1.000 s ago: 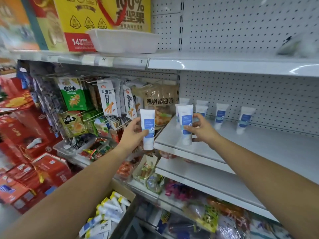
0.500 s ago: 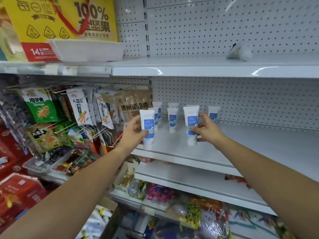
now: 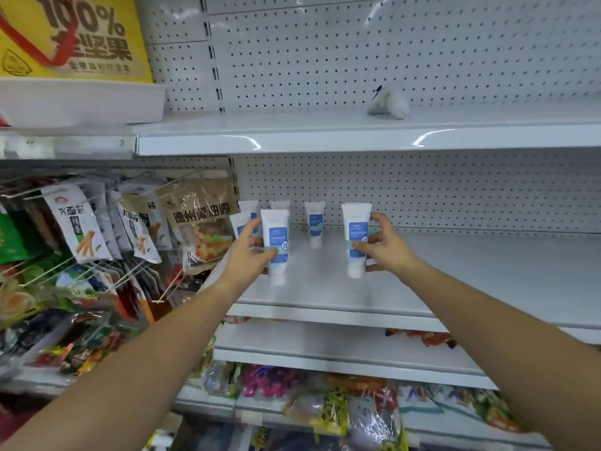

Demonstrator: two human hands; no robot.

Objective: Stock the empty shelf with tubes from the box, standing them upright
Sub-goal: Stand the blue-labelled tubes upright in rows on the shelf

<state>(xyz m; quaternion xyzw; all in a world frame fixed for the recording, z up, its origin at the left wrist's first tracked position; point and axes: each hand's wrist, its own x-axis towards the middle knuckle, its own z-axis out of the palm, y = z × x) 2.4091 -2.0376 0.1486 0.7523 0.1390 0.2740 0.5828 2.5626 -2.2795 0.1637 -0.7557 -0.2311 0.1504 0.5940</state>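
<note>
My left hand grips a white tube with a blue label, cap down, over the left part of the white shelf. My right hand pinches a second such tube, upright with its cap at or just above the shelf surface. Behind them, near the pegboard back wall, stand several more tubes: one between my hands and others behind my left hand, partly hidden. The box of tubes is out of sight.
Snack bags hang on hooks left of the shelf. The shelf above carries a small white object and a white tray. Lower shelves hold packaged goods. The shelf's right side is bare.
Both hands moved further over the shelf with their tubes, the right one lowering its tube toward the surface. The camera turned right and up; the box dropped from view.
</note>
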